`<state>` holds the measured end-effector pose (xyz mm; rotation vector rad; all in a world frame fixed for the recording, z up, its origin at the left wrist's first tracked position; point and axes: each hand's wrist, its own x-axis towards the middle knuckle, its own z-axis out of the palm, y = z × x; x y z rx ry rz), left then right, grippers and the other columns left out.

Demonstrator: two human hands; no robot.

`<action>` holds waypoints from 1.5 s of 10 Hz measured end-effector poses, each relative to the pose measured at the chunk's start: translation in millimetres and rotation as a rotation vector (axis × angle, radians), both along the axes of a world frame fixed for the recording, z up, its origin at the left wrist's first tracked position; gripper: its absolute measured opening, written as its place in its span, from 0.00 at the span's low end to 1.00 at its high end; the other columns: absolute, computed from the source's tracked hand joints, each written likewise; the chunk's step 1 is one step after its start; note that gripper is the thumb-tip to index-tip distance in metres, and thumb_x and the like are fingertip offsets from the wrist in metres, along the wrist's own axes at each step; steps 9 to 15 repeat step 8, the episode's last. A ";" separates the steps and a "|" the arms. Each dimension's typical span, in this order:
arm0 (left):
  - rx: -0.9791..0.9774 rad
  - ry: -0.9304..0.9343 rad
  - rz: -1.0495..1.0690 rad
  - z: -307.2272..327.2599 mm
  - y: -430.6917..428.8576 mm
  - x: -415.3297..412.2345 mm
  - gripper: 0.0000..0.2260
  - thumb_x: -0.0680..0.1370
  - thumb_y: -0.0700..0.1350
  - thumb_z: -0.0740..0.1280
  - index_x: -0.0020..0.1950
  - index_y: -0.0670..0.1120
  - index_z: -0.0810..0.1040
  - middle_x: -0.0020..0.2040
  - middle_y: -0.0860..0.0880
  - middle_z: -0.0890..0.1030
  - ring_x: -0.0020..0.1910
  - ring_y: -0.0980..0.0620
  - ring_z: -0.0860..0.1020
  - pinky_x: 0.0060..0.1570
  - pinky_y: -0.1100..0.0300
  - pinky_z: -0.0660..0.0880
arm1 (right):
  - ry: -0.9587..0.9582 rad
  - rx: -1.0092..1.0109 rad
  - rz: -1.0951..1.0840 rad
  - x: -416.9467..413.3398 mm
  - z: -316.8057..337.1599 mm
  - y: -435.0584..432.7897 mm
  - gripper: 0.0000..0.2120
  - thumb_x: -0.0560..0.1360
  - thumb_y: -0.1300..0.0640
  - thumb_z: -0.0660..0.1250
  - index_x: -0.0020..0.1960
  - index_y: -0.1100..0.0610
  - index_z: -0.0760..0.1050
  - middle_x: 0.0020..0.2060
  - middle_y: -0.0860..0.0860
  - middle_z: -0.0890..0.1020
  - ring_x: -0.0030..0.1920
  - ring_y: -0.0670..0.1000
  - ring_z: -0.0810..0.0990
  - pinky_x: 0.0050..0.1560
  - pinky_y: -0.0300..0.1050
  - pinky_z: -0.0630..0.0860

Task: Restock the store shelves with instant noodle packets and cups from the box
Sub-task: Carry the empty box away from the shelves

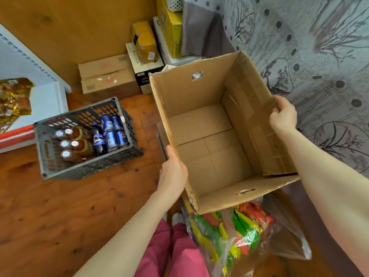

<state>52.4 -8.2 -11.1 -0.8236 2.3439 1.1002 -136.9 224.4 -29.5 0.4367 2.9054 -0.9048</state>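
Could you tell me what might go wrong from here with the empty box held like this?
The left hand and right hand grip the box only by its thin side walls, and its near corner is torn; a wall could buckle.
The bag of packets lies just under the box; setting it down there could crush them.
The crate of cans and bottles stands close on the left; a sidestep might knock it.

Both hands grip empty cardboard box (pixel 209 136): left hand (pixel 172 172), right hand (pixel 283 114), opposite rims
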 end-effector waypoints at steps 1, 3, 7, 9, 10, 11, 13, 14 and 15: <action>-0.006 -0.019 -0.005 -0.9 4.1 -1.9 0.28 0.81 0.41 0.52 0.76 0.45 0.39 0.49 0.42 0.78 0.38 0.48 0.76 0.35 0.57 0.72 | -0.002 0.014 0.024 -5.9 -4.3 4.1 0.22 0.77 0.66 0.52 0.69 0.53 0.68 0.66 0.54 0.73 0.67 0.57 0.70 0.67 0.50 0.66; -0.022 0.034 -0.037 -4.7 11.9 2.1 0.27 0.82 0.41 0.53 0.76 0.42 0.41 0.44 0.45 0.76 0.35 0.52 0.74 0.32 0.61 0.70 | 0.006 0.039 0.052 -7.1 -10.5 9.3 0.23 0.77 0.67 0.52 0.68 0.53 0.67 0.65 0.55 0.74 0.66 0.58 0.70 0.66 0.51 0.66; -0.281 0.019 -0.281 8.0 -8.1 -2.4 0.19 0.81 0.49 0.54 0.69 0.41 0.63 0.54 0.44 0.79 0.52 0.46 0.79 0.46 0.57 0.74 | -0.061 0.246 0.168 -16.3 14.6 -17.8 0.23 0.72 0.67 0.57 0.67 0.63 0.65 0.66 0.62 0.70 0.67 0.62 0.67 0.68 0.60 0.63; -0.447 0.115 -0.381 24.7 -25.5 -7.2 0.20 0.82 0.50 0.53 0.72 0.45 0.62 0.59 0.47 0.78 0.55 0.49 0.78 0.45 0.59 0.73 | -0.067 0.138 0.205 -21.5 40.3 -48.7 0.23 0.75 0.65 0.57 0.69 0.62 0.64 0.66 0.60 0.72 0.65 0.61 0.70 0.65 0.56 0.67; -0.447 0.115 -0.381 24.7 -25.5 -7.2 0.20 0.82 0.50 0.53 0.72 0.45 0.62 0.59 0.47 0.78 0.55 0.49 0.78 0.45 0.59 0.73 | -0.067 0.138 0.205 -21.5 40.3 -48.7 0.23 0.75 0.65 0.57 0.69 0.62 0.64 0.66 0.60 0.72 0.65 0.61 0.70 0.65 0.56 0.67; -0.447 0.115 -0.381 24.7 -25.5 -7.2 0.20 0.82 0.50 0.53 0.72 0.45 0.62 0.59 0.47 0.78 0.55 0.49 0.78 0.45 0.59 0.73 | -0.067 0.138 0.205 -21.5 40.3 -48.7 0.23 0.75 0.65 0.57 0.69 0.62 0.64 0.66 0.60 0.72 0.65 0.61 0.70 0.65 0.56 0.67; -0.447 0.115 -0.381 24.7 -25.5 -7.2 0.20 0.82 0.50 0.53 0.72 0.45 0.62 0.59 0.47 0.78 0.55 0.49 0.78 0.45 0.59 0.73 | -0.067 0.138 0.205 -21.5 40.3 -48.7 0.23 0.75 0.65 0.57 0.69 0.62 0.64 0.66 0.60 0.72 0.65 0.61 0.70 0.65 0.56 0.67; -0.447 0.115 -0.381 24.7 -25.5 -7.2 0.20 0.82 0.50 0.53 0.72 0.45 0.62 0.59 0.47 0.78 0.55 0.49 0.78 0.45 0.59 0.73 | -0.067 0.138 0.205 -21.5 40.3 -48.7 0.23 0.75 0.65 0.57 0.69 0.62 0.64 0.66 0.60 0.72 0.65 0.61 0.70 0.65 0.56 0.67; -0.447 0.115 -0.381 24.7 -25.5 -7.2 0.20 0.82 0.50 0.53 0.72 0.45 0.62 0.59 0.47 0.78 0.55 0.49 0.78 0.45 0.59 0.73 | -0.067 0.138 0.205 -21.5 40.3 -48.7 0.23 0.75 0.65 0.57 0.69 0.62 0.64 0.66 0.60 0.72 0.65 0.61 0.70 0.65 0.56 0.67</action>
